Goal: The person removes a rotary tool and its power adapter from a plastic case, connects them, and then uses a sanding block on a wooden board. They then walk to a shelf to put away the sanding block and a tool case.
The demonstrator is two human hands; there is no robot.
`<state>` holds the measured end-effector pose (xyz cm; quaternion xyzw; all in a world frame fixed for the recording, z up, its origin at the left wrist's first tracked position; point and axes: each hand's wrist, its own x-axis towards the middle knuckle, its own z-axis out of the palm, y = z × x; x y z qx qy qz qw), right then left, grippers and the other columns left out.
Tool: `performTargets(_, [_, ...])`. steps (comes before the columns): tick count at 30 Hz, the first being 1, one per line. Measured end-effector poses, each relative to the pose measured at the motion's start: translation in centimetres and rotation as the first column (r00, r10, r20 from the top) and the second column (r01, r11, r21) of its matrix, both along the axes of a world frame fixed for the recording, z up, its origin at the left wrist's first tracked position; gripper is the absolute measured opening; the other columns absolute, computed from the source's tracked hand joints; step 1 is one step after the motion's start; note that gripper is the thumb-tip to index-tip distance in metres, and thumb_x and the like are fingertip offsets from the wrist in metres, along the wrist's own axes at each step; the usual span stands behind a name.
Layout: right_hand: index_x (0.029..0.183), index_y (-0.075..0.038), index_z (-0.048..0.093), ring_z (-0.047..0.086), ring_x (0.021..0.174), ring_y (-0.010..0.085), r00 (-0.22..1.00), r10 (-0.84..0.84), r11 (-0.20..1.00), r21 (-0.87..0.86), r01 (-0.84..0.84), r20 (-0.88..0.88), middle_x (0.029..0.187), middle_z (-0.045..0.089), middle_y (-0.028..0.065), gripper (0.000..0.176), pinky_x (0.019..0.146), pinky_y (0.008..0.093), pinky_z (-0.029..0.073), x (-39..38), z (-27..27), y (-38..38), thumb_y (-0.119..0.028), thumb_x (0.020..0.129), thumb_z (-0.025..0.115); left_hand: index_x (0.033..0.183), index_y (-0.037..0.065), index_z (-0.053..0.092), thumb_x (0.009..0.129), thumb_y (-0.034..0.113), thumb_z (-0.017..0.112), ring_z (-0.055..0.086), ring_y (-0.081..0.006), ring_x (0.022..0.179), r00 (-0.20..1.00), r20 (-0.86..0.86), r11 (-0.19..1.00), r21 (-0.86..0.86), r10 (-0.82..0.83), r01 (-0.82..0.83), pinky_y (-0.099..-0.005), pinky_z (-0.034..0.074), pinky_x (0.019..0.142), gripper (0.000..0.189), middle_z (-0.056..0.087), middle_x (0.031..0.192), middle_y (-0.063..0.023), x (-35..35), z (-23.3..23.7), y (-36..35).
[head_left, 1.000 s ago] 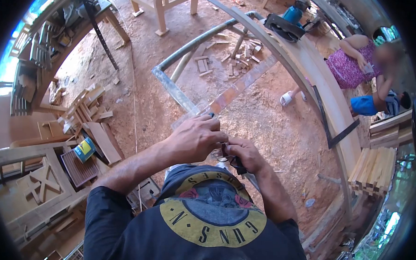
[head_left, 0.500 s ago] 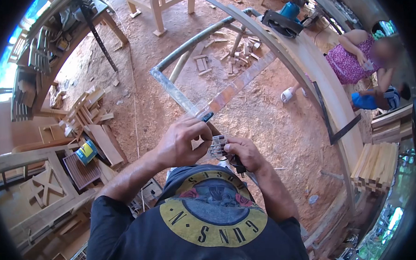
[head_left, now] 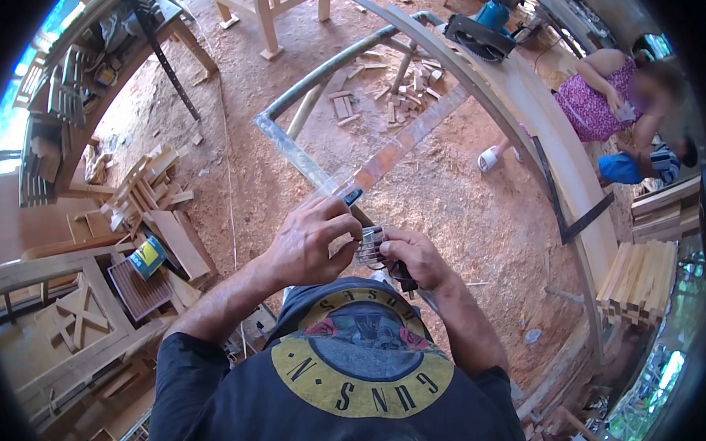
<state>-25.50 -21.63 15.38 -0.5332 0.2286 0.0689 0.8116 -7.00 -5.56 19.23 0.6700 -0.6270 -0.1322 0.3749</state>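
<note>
1. Lowest in the frame is the wearer's dark printed shirt (head_left: 352, 378).
2. At the centre, the right hand (head_left: 418, 257) grips a small clear case (head_left: 371, 246) between thumb and fingers; a dark item (head_left: 403, 278) hangs just below that hand.
3. Left of the case, the left hand (head_left: 314, 236) has thumb and forefinger bent toward each other; whether they pinch anything, I cannot tell. A small blue item (head_left: 353, 197) shows just beyond its fingers.
4. Left of the frame, a teal and yellow tin (head_left: 147, 258) leans on a slatted panel (head_left: 136, 297).
5. Lower right, light wooden sticks (head_left: 638, 283) lie stacked beside a long board (head_left: 567, 164).
6. Above the hands stands a metal frame (head_left: 296, 154), with wood scraps (head_left: 422, 83) on the ground near it.
7. Upper right, a power saw (head_left: 479, 38) rests on the board; right of it is a person (head_left: 596, 103) in a patterned purple top.
8. At the top edge stands a wooden seat (head_left: 269, 23).
</note>
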Motion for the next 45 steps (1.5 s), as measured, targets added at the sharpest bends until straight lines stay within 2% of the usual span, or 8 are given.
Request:
performTargets(5, [0.120, 0.002, 0.067, 0.054, 0.070, 0.0051, 0.998, 0.050, 0.999, 0.018, -0.049, -0.048, 0.094, 0.069, 0.0019, 0.032, 0.063, 0.0210, 0.042, -0.4, -1.0, -0.5, -0.012, 0.098, 0.048, 0.095, 0.011, 0.071, 0.081, 0.009, 0.078, 0.067, -0.0285, 0.084, 1.000, 0.005, 0.999, 0.039, -0.002, 0.002, -0.0406, 0.054, 0.072, 0.015, 0.064, 0.091, -0.0072, -0.2, 0.3, -0.3])
performTargets(11, [0.121, 0.002, 0.066, 0.055, 0.071, 0.0051, 0.999, 0.035, 0.999, -0.005, -0.035, -0.013, 0.094, 0.069, 0.0023, 0.032, 0.063, 0.0202, 0.042, -0.3, -0.6, -0.3, -0.011, 0.098, 0.048, 0.095, 0.010, 0.071, 0.083, 0.008, 0.076, 0.068, -0.0291, 0.088, 1.000, -0.005, 0.998, 0.063, -0.004, 0.004, -0.0404, 0.056, 0.075, 0.014, 0.066, 0.095, -0.0081, -0.3, -0.1, -0.3])
performTargets(23, [0.116, 0.001, 0.068, 0.049, 0.065, 0.0046, 0.998, 0.041, 0.998, -0.038, -0.043, -0.042, 0.083, 0.061, -0.0022, 0.029, 0.058, 0.0209, 0.038, -0.2, -0.6, -0.3, -0.013, 0.097, 0.049, 0.094, 0.008, 0.068, 0.085, 0.007, 0.073, 0.069, -0.0297, 0.085, 0.999, -0.036, 0.993, 0.110, -0.026, 0.030, -0.0408, 0.056, 0.071, 0.010, 0.066, 0.093, -0.0095, -0.3, 0.0, -0.4])
performTargets(26, [0.106, 0.002, 0.071, 0.056, 0.070, 0.0068, 0.998, 0.011, 0.999, -0.051, -0.014, -0.058, 0.083, 0.065, 0.0008, 0.023, 0.060, 0.0234, 0.044, -0.1, -0.1, -0.1, -0.013, 0.099, 0.054, 0.094, 0.008, 0.068, 0.086, 0.009, 0.072, 0.068, -0.0304, 0.084, 0.999, -0.036, 0.989, 0.149, -0.021, 0.026, -0.0422, 0.055, 0.071, 0.009, 0.066, 0.092, -0.0101, -0.3, -0.1, -0.4])
performTargets(31, [0.111, 0.001, 0.070, 0.050, 0.065, 0.0058, 0.995, 0.040, 0.995, -0.090, -0.048, -0.086, 0.081, 0.063, -0.0010, 0.027, 0.057, 0.0222, 0.039, -0.1, -0.1, -0.1, -0.012, 0.097, 0.051, 0.096, 0.008, 0.070, 0.086, 0.012, 0.070, 0.068, -0.0318, 0.088, 0.998, -0.051, 0.984, 0.179, 0.024, -0.014, -0.0439, 0.054, 0.074, 0.010, 0.068, 0.094, -0.0107, -0.7, 0.4, -0.5])
performTargets(38, [0.114, 0.001, 0.069, 0.047, 0.059, 0.0054, 0.996, 0.061, 0.991, -0.112, -0.069, -0.072, 0.082, 0.063, -0.0010, 0.031, 0.052, 0.0220, 0.037, -0.2, -0.5, -0.3, -0.013, 0.095, 0.049, 0.101, 0.006, 0.069, 0.088, 0.008, 0.070, 0.071, -0.0319, 0.088, 0.998, -0.024, 0.980, 0.188, -0.064, 0.067, -0.0418, 0.058, 0.073, 0.013, 0.070, 0.101, -0.0110, -0.3, 0.0, -0.3])
performTargets(41, [0.096, 0.000, 0.070, 0.055, 0.066, 0.0087, 0.996, 0.041, 0.988, -0.143, -0.052, -0.083, 0.077, 0.063, 0.0014, 0.023, 0.058, 0.0256, 0.044, -0.1, -0.6, -0.3, -0.017, 0.098, 0.054, 0.100, 0.006, 0.069, 0.088, 0.007, 0.070, 0.071, -0.0321, 0.088, 0.997, -0.019, 0.976, 0.203, -0.072, 0.074, -0.0420, 0.058, 0.073, 0.012, 0.070, 0.100, -0.0106, -0.1, -0.2, -0.3])
performTargets(45, [0.095, -0.001, 0.069, 0.056, 0.066, 0.0090, 0.996, 0.047, 0.990, -0.129, -0.057, -0.079, 0.077, 0.063, 0.0016, 0.023, 0.058, 0.0260, 0.044, -0.1, -1.0, -0.3, -0.018, 0.098, 0.054, 0.099, 0.006, 0.069, 0.088, 0.006, 0.069, 0.070, -0.0318, 0.090, 0.998, -0.007, 0.976, 0.207, -0.069, 0.069, -0.0415, 0.058, 0.073, 0.012, 0.070, 0.099, -0.0104, 0.0, 0.1, -0.4])
